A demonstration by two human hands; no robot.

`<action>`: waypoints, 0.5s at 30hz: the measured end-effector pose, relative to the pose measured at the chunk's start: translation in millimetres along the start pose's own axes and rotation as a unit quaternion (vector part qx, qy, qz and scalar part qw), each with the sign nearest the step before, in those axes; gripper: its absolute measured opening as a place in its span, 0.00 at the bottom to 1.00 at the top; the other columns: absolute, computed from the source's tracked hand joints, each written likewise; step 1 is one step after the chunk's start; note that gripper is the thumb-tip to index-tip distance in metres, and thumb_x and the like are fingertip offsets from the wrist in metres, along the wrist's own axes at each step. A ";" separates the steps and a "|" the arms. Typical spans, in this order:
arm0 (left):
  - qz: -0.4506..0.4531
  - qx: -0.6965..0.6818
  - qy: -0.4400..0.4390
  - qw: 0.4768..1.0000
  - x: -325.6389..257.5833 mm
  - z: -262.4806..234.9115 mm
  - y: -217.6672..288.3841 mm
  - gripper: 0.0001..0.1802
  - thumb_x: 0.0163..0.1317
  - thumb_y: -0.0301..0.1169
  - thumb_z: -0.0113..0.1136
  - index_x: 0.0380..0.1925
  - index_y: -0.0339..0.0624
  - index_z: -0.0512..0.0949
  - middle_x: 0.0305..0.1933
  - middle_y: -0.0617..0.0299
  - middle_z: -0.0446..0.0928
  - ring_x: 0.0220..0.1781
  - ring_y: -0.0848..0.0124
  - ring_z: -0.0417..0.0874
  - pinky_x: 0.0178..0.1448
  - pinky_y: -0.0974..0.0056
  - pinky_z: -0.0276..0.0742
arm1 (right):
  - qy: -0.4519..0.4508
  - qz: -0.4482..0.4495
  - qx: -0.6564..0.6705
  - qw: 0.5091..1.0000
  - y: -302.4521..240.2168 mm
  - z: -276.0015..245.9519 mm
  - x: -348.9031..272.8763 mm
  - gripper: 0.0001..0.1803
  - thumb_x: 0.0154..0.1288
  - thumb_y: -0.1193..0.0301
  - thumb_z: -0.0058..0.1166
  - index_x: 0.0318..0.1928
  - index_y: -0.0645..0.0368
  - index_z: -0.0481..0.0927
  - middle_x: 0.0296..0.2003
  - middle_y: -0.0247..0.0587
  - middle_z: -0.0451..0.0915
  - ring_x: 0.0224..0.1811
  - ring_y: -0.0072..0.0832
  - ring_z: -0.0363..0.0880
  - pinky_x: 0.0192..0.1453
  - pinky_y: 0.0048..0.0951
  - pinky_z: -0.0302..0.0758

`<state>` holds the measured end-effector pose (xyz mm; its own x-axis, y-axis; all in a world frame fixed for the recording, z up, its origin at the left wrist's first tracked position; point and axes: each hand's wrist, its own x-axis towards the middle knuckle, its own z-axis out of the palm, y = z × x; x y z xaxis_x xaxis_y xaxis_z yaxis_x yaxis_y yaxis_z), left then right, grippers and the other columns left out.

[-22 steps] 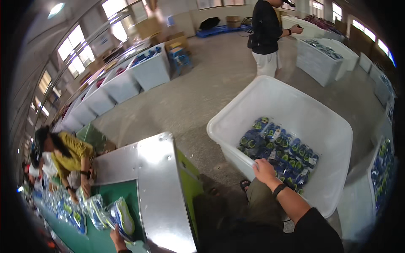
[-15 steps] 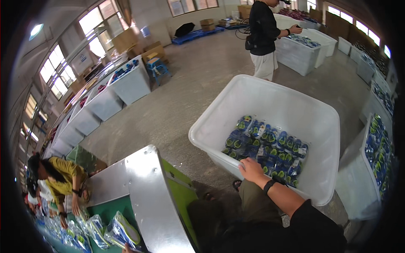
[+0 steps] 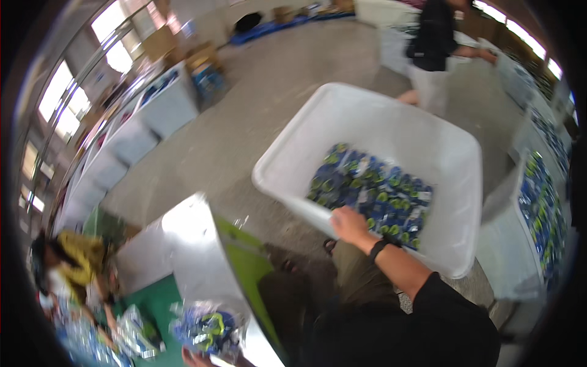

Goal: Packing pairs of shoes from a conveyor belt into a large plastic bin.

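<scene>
My right hand [image 3: 352,226] is closed over the near rim of a big white plastic bin [image 3: 282,191], a dark band on its wrist. Inside, wrapped blue and lime-green shoes [image 3: 373,194] lie in rows on the bottom. At the lower edge my left hand [image 3: 197,358] shows only in part, gripping a clear bag of blue and lime shoes [image 3: 211,327] from below. That bag is above the edge between a green belt [image 3: 160,298] and a metal tabletop [image 3: 199,257]. Another bagged pair [image 3: 138,330] lies on the belt.
A co-worker in a yellow top [image 3: 82,260] reaches over bagged shoes at the left. Someone in black [image 3: 433,40] stands behind the bin. A filled white bin [image 3: 510,244] stands close on the right; more bins [image 3: 165,110] line the left side.
My left hand has raised a bag of shoes off the belt into view. My right hand stays on the bin's rim. The person in black has moved right, and the whole view has shifted.
</scene>
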<state>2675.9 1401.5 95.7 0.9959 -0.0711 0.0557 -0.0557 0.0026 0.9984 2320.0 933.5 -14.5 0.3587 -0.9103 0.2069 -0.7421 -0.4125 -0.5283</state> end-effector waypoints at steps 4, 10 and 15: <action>-0.081 0.054 -0.094 0.991 9.9 35.9 -7.0 0.37 0.74 0.51 0.53 0.77 0.47 0.59 0.76 0.53 0.62 0.73 0.55 0.69 0.75 0.53 0.66 | 0.007 0.006 -0.015 1.000 20.8 2.4 -4.3 0.13 0.69 0.61 0.56 0.47 0.55 0.82 0.45 0.49 0.82 0.52 0.50 0.80 0.53 0.51 0.78; -0.122 -0.056 -0.146 0.980 25.7 68.4 -13.0 0.48 0.67 0.27 0.67 0.80 0.36 0.48 0.70 0.48 0.68 0.62 0.66 0.77 0.68 0.62 0.73 | 0.009 -0.016 0.004 1.000 21.3 13.2 -4.0 0.14 0.73 0.64 0.54 0.52 0.57 0.81 0.47 0.47 0.81 0.50 0.51 0.81 0.53 0.47 0.77; -0.216 -0.213 -0.187 0.934 -9.3 82.5 3.8 0.43 0.68 0.26 0.59 0.80 0.37 0.52 0.67 0.53 0.74 0.62 0.64 0.79 0.71 0.59 0.71 | 0.065 -0.014 0.093 0.993 21.2 12.0 -11.1 0.15 0.70 0.68 0.58 0.53 0.61 0.80 0.46 0.47 0.81 0.48 0.50 0.81 0.54 0.46 0.78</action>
<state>2660.5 1320.0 98.9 0.8197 -0.5014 -0.2770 0.4586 0.2845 0.8419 2307.1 935.4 -37.8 0.2932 -0.9003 0.3218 -0.6105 -0.4354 -0.6616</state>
